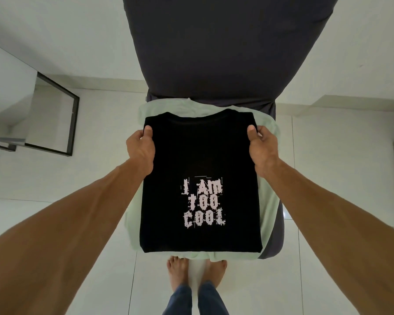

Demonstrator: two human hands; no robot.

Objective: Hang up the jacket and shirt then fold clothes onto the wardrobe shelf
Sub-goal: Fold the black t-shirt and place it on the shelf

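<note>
We hold a folded black T-shirt (200, 153) by its left and right edges, towards the far end, over a chair (214, 53) draped in dark grey cloth. Our left hand (141, 151) pinches the left edge, thumb on top and fingers hidden beneath. Our right hand (263, 151) pinches the right edge the same way. The shirt, pale lettering facing up, sits above a pale green garment (270, 201) spread on the seat. We cannot tell whether its near end rests there or hangs clear.

The wardrobe shelf is out of view, so we judge that the carry is yet to come, and that is where trouble seems likeliest. Gripped only near the collar, the near half could sag and the tucked layers slide open, undoing the fold. The green garment already hangs over the near edge of the seat, above our bare feet (196, 276). If the black shirt clings to it as we lift, it could be dragged onto the tiled floor (328, 178). A black-framed mirror (55, 114) stands well apart at far left.
</note>
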